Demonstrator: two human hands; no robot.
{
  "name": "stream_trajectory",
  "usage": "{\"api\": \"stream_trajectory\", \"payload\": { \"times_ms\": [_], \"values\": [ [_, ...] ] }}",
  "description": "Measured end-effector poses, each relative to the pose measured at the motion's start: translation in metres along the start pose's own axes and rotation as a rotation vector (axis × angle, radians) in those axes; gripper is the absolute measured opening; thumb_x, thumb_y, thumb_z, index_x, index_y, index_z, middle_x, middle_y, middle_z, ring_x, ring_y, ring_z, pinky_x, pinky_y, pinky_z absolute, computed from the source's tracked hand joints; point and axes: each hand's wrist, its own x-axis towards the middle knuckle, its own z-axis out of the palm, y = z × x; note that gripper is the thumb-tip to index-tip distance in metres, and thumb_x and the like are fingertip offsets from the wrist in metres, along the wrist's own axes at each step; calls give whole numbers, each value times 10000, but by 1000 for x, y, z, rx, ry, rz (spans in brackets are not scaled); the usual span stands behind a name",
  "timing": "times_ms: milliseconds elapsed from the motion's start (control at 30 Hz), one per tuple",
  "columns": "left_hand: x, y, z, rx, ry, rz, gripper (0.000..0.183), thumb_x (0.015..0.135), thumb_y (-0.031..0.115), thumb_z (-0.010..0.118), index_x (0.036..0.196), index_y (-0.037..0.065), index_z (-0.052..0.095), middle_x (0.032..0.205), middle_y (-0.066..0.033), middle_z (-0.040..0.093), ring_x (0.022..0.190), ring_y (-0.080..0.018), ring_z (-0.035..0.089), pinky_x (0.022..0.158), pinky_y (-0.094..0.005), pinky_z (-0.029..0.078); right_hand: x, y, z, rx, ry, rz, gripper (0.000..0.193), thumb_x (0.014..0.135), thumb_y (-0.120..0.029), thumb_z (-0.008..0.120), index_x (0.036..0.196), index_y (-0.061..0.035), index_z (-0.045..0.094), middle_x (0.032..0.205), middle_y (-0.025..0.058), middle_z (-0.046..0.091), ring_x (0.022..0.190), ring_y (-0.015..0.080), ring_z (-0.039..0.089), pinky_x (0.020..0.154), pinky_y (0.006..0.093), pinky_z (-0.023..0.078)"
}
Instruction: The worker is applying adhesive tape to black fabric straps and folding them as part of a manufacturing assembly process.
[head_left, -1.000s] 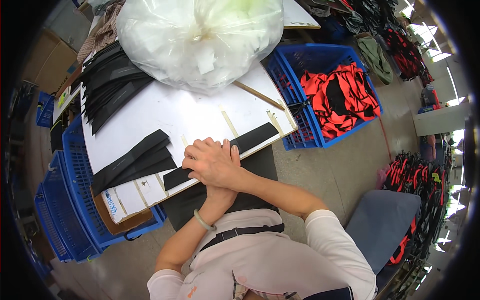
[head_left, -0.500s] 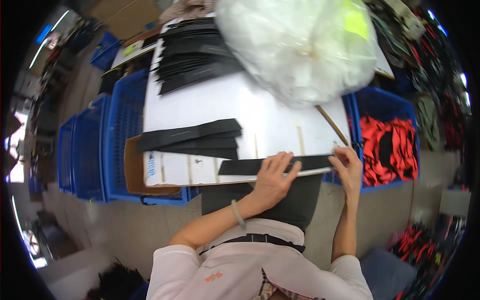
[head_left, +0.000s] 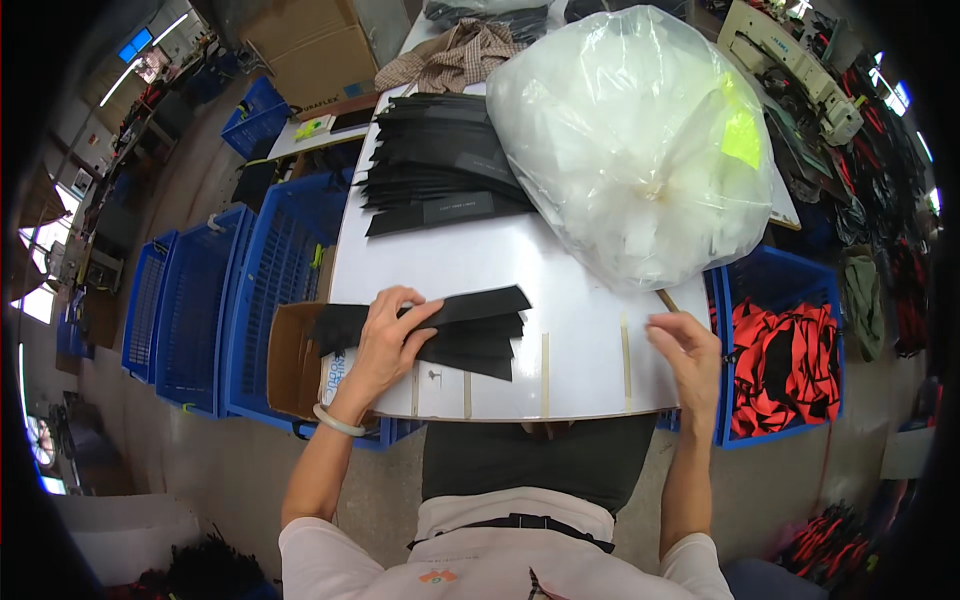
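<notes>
On the left front of the white table (head_left: 585, 345) lies a small fanned pile of black fabric strips (head_left: 475, 335). My left hand (head_left: 382, 340) is over the pile's left part, its fingers and thumb closed on the top strip. A pale bracelet circles that wrist. At the table's right edge my right hand (head_left: 692, 360) is raised, fingers bent and apart from the thumb, with nothing visible between them. A larger stack of black strips (head_left: 435, 160) lies farther back. Tape lines (head_left: 545, 375) mark the table's front part.
A big clear plastic bag (head_left: 630, 150) of white material covers the back right, above a brown stick (head_left: 666, 299). A blue crate (head_left: 835, 420) of red and black pieces stands right; blue crates (head_left: 240, 310) and a cardboard box (head_left: 290, 365) stand left. Checked cloth (head_left: 450, 60) lies behind.
My left hand has moved left from the front edge to the pile. The single strip at the front edge is gone from there. My right hand has let go of its end.
</notes>
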Motion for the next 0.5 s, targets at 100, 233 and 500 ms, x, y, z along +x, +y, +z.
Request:
{"api": "stream_trajectory", "payload": {
  "times_ms": [100, 233, 500],
  "values": [
    [-20, -20, 15, 48, -3, 8, 322, 813, 133, 708, 1132, 92, 685, 1103, -136, 611, 1036, -309, 579, 900, -415, 453, 47, -30, 59, -108, -162, -254, 186, 845, -56, 685, 1019, 10, 680, 914, 86, 676, 813, 150, 645, 762, 262, 503],
    [-20, -16, 28, 97, 122, 31, 295, 807, 169, 721, 1088, 83, 692, 1076, -127, 628, 999, -298, 601, 867, -410, 459, 120, -19, 153, -462, -93, -719, 299, 791, -63, 706, 1085, -29, 664, 1107, 137, 626, 1014, 282, 609, 850, 363, 496],
    [-22, -10, 32, 85, 139, 59, 312, 809, 165, 721, 1111, 95, 682, 1065, -116, 627, 998, -286, 602, 887, -413, 458, 173, 24, 213, -838, 31, -918, 184, 748, -97, 654, 924, -71, 698, 988, 38, 646, 957, 215, 567, 744, 343, 414]
  ]
}}
